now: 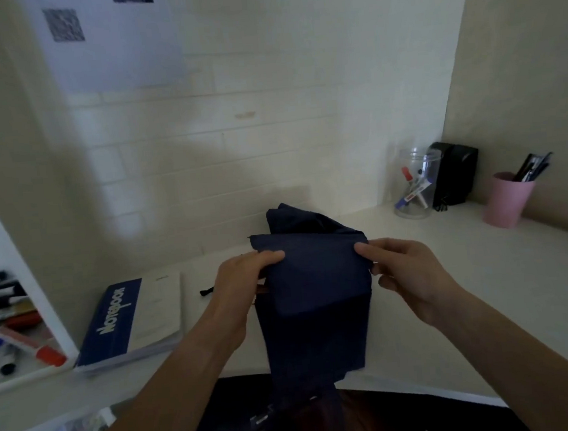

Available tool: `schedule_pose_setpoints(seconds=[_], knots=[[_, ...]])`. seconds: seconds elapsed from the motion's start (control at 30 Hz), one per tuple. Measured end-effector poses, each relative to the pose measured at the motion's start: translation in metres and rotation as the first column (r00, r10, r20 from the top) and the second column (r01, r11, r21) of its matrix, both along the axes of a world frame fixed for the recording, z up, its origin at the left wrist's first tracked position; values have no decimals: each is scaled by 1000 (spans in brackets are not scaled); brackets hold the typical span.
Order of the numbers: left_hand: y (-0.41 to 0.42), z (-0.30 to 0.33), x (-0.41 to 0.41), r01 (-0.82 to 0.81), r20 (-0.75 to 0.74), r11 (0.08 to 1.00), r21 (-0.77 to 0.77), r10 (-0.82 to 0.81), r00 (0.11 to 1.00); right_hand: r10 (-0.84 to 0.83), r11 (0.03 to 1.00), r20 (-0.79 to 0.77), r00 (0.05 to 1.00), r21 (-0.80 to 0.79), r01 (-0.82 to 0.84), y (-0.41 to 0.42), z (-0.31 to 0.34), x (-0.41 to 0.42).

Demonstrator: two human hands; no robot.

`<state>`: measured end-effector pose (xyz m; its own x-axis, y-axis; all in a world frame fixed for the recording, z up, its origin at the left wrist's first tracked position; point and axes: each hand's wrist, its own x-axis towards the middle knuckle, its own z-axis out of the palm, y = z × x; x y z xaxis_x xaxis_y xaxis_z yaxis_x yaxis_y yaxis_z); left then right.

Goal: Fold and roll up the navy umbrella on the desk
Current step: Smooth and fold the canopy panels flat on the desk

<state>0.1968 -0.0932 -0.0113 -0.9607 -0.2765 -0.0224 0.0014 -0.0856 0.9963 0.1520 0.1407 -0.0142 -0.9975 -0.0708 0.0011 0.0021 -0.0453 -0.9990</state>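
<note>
Both hands are holding the navy umbrella (310, 281) above the white bench (452, 269), its lower end hanging past the near edge. Left hand (244, 284) grip is clamping the fabric's left fold; right hand (408, 273) grip is pinching the right fold. A notebook (130, 321) is lying to the left.

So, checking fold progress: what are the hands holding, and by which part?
Both hold the navy umbrella: left hand and right hand pinch opposite side edges of its folded fabric.
</note>
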Motion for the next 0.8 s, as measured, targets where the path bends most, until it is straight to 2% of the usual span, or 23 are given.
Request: schedule_pose_setpoints(seconds=[0.23,0.33,0.47,0.57,0.63,0.73,0.8], knots=[[-16,-27,19,100,-6,994,51,-100,995,93,995,-47,995,42,-91,3,-27,33],[-20,-37,23,139,32,990,24,-140,990,110,994,17,994,17,-111,6,-34,44],[-19,-51,31,200,101,972,-120,-189,977,91,996,104,990,-17,-89,8,-39,48],[-13,-58,34,225,141,959,-174,-202,969,76,997,67,995,6,-77,1,-41,51],[-12,-61,35,212,116,954,-212,-191,975,62,995,4,998,82,-62,-1,-43,50],[-18,-67,36,144,58,888,-438,-131,990,64,965,-89,994,258,-39,0,-49,48],[-22,-72,37,104,43,832,-544,-97,994,81,956,-114,990,289,-45,0,-52,48]])
